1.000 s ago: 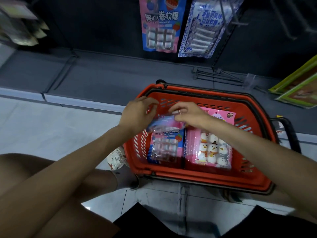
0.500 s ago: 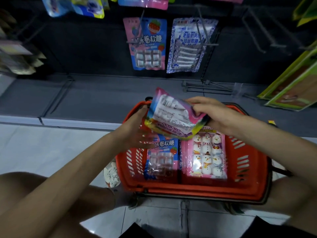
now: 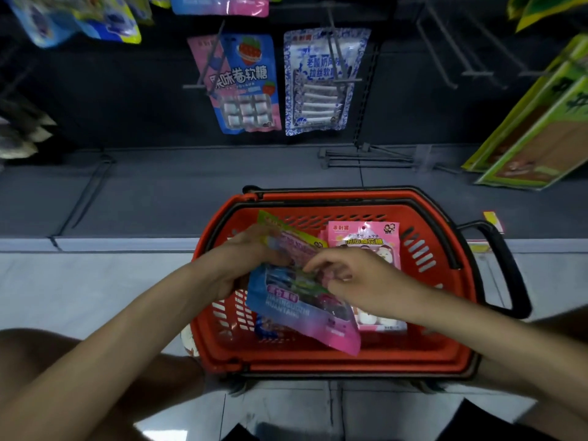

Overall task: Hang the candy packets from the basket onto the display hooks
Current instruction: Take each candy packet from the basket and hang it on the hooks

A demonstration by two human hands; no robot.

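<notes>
An orange basket (image 3: 445, 249) stands on the floor below the display. Over it I hold a blue-and-pink candy packet (image 3: 296, 310), face up and tilted. My left hand (image 3: 245, 259) grips its upper left edge. My right hand (image 3: 353, 281) pinches its right side near the top. A pink marshmallow packet (image 3: 366, 237) lies in the basket's right half, partly under my right hand. On the wall hooks hang a blue-pink roll-candy packet (image 3: 245, 84) and a blue-white packet (image 3: 321, 84). Bare hooks (image 3: 451, 58) stick out to the right of them.
A grey low shelf (image 3: 159, 192) runs behind the basket, with loose hooks (image 3: 366, 157) lying on it. Green packets (image 3: 534, 138) lean at the right. More packets (image 3: 82, 20) hang at the top left. The basket's black handle (image 3: 509, 265) juts out right. My knees frame the bottom.
The packet has been turned over from its white printed back to its coloured front. It now sits lower over the basket, with both hands on it.
</notes>
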